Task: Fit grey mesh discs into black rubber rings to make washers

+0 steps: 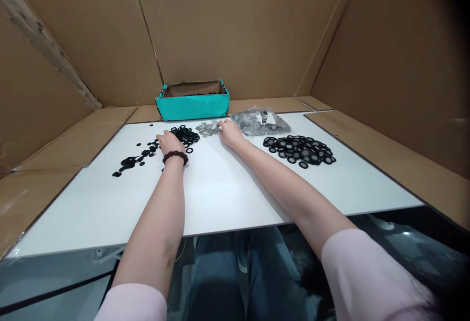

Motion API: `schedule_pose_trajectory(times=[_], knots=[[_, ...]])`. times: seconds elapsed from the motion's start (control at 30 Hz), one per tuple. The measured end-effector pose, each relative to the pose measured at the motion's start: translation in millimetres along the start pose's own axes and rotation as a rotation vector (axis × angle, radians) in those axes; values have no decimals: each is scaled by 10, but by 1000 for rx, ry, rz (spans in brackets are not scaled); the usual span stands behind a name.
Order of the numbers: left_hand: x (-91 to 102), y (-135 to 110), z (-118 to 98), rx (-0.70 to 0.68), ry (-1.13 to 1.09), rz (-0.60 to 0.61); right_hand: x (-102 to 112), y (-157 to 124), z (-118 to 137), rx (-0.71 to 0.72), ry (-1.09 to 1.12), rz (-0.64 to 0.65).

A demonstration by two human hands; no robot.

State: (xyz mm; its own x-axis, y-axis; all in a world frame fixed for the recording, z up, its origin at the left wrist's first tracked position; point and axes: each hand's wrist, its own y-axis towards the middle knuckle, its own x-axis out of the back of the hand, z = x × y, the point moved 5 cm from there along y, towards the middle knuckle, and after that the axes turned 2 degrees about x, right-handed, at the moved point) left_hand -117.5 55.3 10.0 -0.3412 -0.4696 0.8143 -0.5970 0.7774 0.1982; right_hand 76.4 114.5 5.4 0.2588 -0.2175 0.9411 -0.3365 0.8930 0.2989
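Observation:
My left hand [169,141], with a dark bead bracelet at the wrist, rests knuckles-up at the near edge of a pile of black rubber rings [186,135]; its fingers curl down into the rings. My right hand [229,131] reaches to a small heap of grey mesh discs [207,128], fingertips touching its right edge. What either hand holds is hidden under the fingers. Both lie on a white board [220,189].
Flat black discs [132,160] are scattered at the left. A pile of rings fitted with mesh [300,149] lies at the right. A clear bag of grey parts [261,121] and a teal box [193,100] sit behind. Cardboard walls enclose the board.

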Motion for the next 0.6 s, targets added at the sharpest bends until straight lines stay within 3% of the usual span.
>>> schedule_pose_trajectory(times=[0.23,0.47,0.6], knots=[[-31,11,-16,24,-48,-26,-138,364,89,-24,-102,100],[-19,76,7,34,-252,-57,-199,376,33,57,-163,59],[7,69,-17,-35,-380,-121,-222,387,40,84,-183,44]])
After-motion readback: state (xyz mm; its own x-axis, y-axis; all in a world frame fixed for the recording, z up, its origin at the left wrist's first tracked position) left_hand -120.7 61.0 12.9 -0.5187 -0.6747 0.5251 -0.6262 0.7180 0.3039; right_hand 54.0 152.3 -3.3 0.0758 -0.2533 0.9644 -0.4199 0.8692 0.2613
